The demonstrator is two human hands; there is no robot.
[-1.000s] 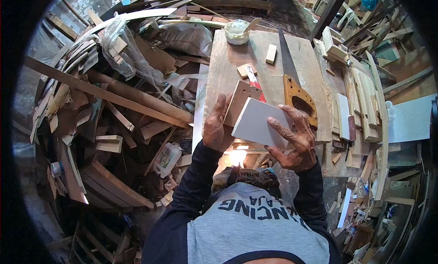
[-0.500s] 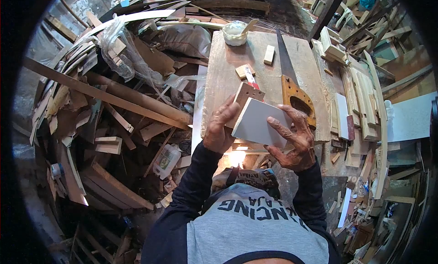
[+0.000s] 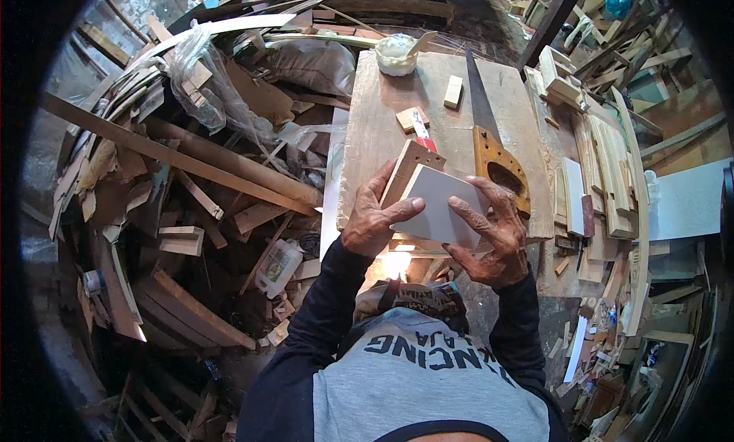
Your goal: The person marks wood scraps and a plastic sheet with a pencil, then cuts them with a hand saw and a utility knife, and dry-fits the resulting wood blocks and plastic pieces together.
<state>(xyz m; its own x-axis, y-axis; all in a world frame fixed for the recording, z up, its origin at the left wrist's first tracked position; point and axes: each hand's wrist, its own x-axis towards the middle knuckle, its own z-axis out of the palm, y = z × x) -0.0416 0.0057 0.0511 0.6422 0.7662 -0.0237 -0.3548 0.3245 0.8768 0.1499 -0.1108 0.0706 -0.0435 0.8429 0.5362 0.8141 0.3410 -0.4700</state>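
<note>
Both hands hold a small white-faced board above the near edge of a wooden workbench. My left hand grips its left edge, thumb lying across the white face. My right hand holds the right edge with fingers spread over the face. A brown wooden piece stands against the board's far left side, touching it. A red-handled tool lies just beyond.
A handsaw lies on the bench to the right. A white glue tub with a stick sits at the far edge, small wood blocks nearby. Scrap timber is piled to the left and right.
My left hand has shifted from the brown piece onto the white board, thumb now across its face. The right hand has stayed put.
</note>
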